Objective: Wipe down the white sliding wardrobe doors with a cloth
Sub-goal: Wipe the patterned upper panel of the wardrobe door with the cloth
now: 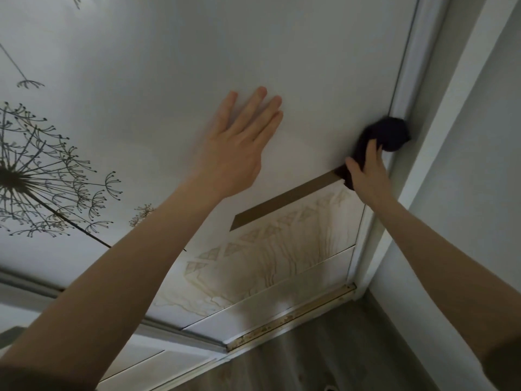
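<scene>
The white sliding wardrobe door (296, 52) fills most of the head view, seen at a steep tilt. My left hand (239, 148) lies flat on its white panel, fingers spread, holding nothing. My right hand (366, 173) grips a dark cloth (386, 134) and presses it against the door's right edge, where the panel meets the white frame (417, 60). A brown strip (282, 201) crosses the door just below and left of the cloth.
A dandelion print (33, 170) covers the neighbouring door on the left. Below the brown strip is a panel with a beige pattern (270, 255). The bottom track (290, 317) looks worn. A white wall (473, 170) stands on the right, above grey wood-look flooring (324, 359).
</scene>
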